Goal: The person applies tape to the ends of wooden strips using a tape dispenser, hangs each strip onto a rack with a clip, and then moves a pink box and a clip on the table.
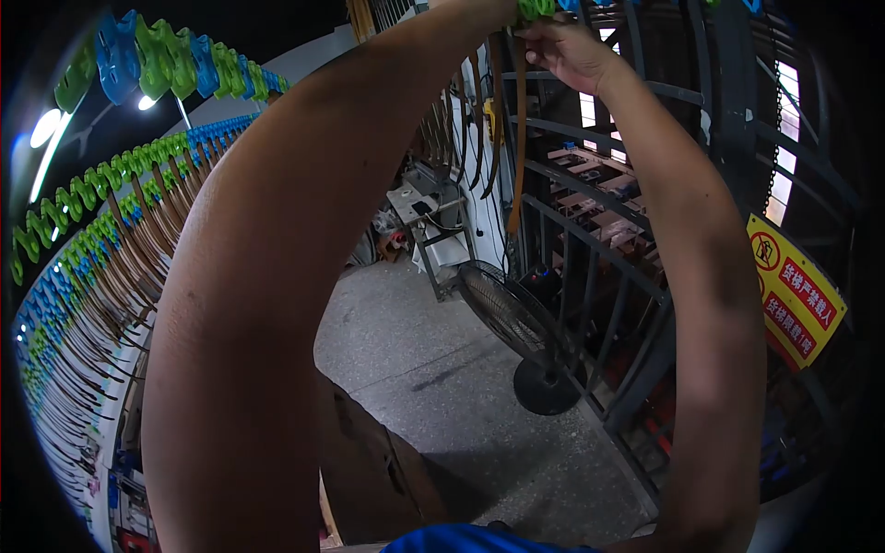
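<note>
Both my arms reach up to the top edge of the view. My left hand (496, 9) is mostly cut off by the top edge, so its fingers do not show. Close beside it, my right hand (573, 57) has its fingers curled in just below a green clip (535, 8). What those fingers pinch, if anything, I cannot make out. A long brown strap (519, 138) hangs straight down beside the right fingertips, its upper end near the clip. Several darker straps (477, 129) hang just to its left, partly behind my left arm.
Rows of green and blue clips (152, 57) with many hanging straps (138, 241) fill the left side. A black fan (507, 313) stands on the grey floor (387, 318) by a metal railing (590, 241). A yellow sign (795, 293) is at right, a cardboard box (378, 461) below.
</note>
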Demonstrator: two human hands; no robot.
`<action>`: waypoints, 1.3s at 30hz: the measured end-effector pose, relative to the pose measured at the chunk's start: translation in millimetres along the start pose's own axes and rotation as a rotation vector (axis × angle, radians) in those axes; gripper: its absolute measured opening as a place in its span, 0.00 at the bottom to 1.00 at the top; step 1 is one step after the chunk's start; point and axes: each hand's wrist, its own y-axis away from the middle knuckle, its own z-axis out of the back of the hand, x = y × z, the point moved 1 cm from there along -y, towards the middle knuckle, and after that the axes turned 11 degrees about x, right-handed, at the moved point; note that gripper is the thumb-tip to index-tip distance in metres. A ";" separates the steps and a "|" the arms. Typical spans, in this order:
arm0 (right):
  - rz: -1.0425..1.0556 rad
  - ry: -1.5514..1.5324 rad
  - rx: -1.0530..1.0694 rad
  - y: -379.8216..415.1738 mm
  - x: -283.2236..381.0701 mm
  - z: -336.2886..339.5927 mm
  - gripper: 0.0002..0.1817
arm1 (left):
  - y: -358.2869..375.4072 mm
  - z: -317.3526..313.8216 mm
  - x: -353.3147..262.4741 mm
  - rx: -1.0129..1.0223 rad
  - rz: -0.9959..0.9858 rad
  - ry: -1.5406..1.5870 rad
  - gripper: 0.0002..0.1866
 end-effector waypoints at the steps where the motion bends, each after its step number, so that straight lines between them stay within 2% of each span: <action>1: 0.000 -0.001 0.004 1.3 1.2 -2.9 0.06 | 0.9 2.1 0.0 0.000 0.005 0.002 0.08; 7: -0.003 -0.021 -0.041 15.2 0.5 -8.7 0.14 | 19.5 8.2 6.7 0.012 0.048 0.025 0.08; 11: 0.170 0.458 -0.309 64.8 -11.3 1.2 0.27 | 47.4 9.4 15.4 0.028 0.099 0.067 0.08; 13: 0.358 0.467 -0.507 93.9 -28.8 -2.1 0.21 | 60.1 7.7 13.7 0.037 0.131 0.093 0.08; 14: 0.241 0.538 -0.552 127.0 -18.0 -32.1 0.19 | 69.0 9.2 10.2 0.047 0.147 0.105 0.08; 15: 0.124 0.609 -0.591 162.1 -4.9 -66.9 0.18 | 126.8 23.0 11.2 0.063 0.159 0.103 0.08; 16: 0.099 0.548 -0.602 181.1 -13.1 -86.3 0.17 | 163.2 30.9 6.3 0.080 0.173 0.100 0.08; 17: 0.064 0.486 -0.612 198.7 -28.9 -104.1 0.16 | 233.1 50.9 9.5 0.103 0.191 0.101 0.09; 18: 0.117 0.492 -0.501 219.3 -55.3 -113.4 0.15 | 319.8 58.7 -44.8 0.127 0.214 0.102 0.09; 19: 0.179 0.495 -0.387 236.8 -79.3 -122.7 0.14 | 404.0 84.3 -61.9 0.142 0.236 0.099 0.09; 20: 0.119 0.463 -0.289 250.1 -89.4 -147.0 0.13 | 463.1 108.8 -66.8 0.163 0.262 0.098 0.09; 22: 0.044 0.344 -0.142 271.9 -105.3 -208.5 0.09 | 464.6 119.5 -84.1 0.203 0.314 0.096 0.10; 25: -0.043 0.311 0.140 285.1 -115.1 -296.8 0.06 | 408.2 112.5 -102.3 0.261 0.386 0.097 0.11; 27: -0.125 0.303 0.352 288.6 -113.9 -353.1 0.06 | 371.3 108.5 -103.8 0.284 0.427 0.091 0.12; 29: -0.229 0.223 0.542 290.7 -123.7 -408.2 0.08 | 368.4 119.4 -102.7 0.297 0.474 0.070 0.12; 30: -0.226 0.219 0.566 290.2 -131.9 -433.8 0.08 | 400.5 139.6 -103.8 0.299 0.491 0.057 0.13; 32: -0.218 0.245 0.753 299.1 -156.1 -485.1 0.12 | 537.1 208.5 -119.0 0.306 0.528 0.046 0.13; 33: -0.228 0.240 0.775 303.9 -165.3 -506.9 0.12 | 596.5 240.1 -130.1 0.316 0.542 0.045 0.14; 34: -0.242 0.305 0.853 305.5 -174.3 -527.7 0.15 | 626.2 257.7 -136.0 0.321 0.548 0.041 0.14; 35: -0.250 0.371 0.927 305.2 -180.9 -544.0 0.17 | 576.5 241.1 -121.8 0.327 0.550 0.032 0.14; 36: -0.253 0.370 0.934 306.6 -184.1 -555.2 0.17 | 577.0 240.2 -122.0 0.326 0.556 0.036 0.14; 38: -0.224 0.603 1.103 308.1 -187.0 -573.3 0.20 | 579.4 235.2 -122.1 0.187 0.575 0.029 0.11; 39: -0.222 0.600 1.108 303.9 -187.7 -577.8 0.20 | 581.6 230.7 -122.2 0.118 0.585 0.021 0.10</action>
